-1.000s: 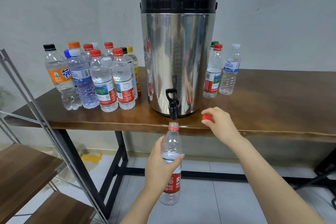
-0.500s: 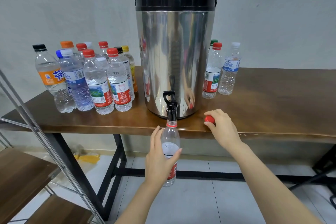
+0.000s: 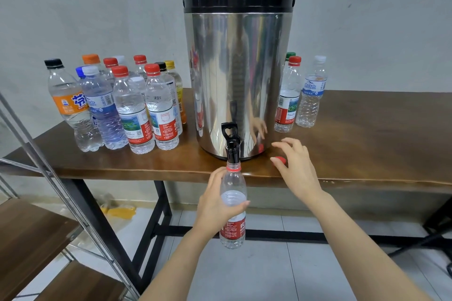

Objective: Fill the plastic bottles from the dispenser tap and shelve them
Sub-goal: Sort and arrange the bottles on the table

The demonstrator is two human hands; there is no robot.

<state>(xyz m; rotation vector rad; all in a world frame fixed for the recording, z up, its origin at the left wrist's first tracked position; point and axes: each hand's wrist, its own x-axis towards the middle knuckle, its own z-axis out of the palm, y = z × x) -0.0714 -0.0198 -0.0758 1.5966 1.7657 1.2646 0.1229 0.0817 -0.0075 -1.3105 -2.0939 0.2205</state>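
A steel dispenser [image 3: 238, 68] with a black lid stands at the table's front edge, and its black tap [image 3: 231, 144] hangs over the edge. My left hand [image 3: 215, 205] grips an uncapped clear bottle [image 3: 233, 186] with a red label, holding it upright with its mouth right under the spout. The bottle's red cap [image 3: 280, 160] lies on the table to the right of the tap. My right hand [image 3: 298, 168] hovers over the cap with its fingers spread and loose, the thumb beside it. I cannot see any water flowing.
Several capped bottles [image 3: 132, 110] crowd the wooden table [image 3: 367, 142] left of the dispenser. Right of it stand a red-capped bottle [image 3: 288, 98] and a white-capped bottle [image 3: 311, 95]. A metal-framed shelf unit with wooden boards [image 3: 29, 232] stands at the lower left.
My left hand has raised the bottle until its mouth meets the spout. My right hand has set the red cap on the table and opened its fingers.
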